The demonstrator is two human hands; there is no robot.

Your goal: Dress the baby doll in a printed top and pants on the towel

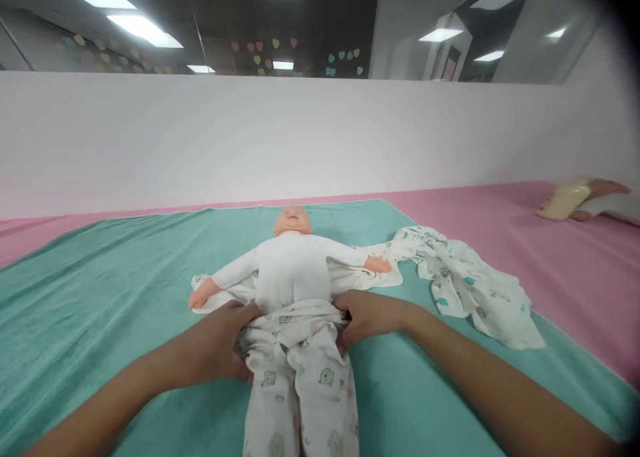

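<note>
Leftmost, the left hand (227,344), fingers closed, grips the pants (300,344) at the waist. Centrally, the doll (295,270), wearing them, lies face-up on the teal sheet (125,270). The right hand (363,317) grips the opposite side. Farther right: crumpled cloth (475,290).

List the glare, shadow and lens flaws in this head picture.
Head view: the rectangular white ceiling lights are blown out; head view: black shading swallows the upper right corner; head view: soft, faint shadows darken the teal fabric sheet beside the green-printed white cloth trousers.
</note>
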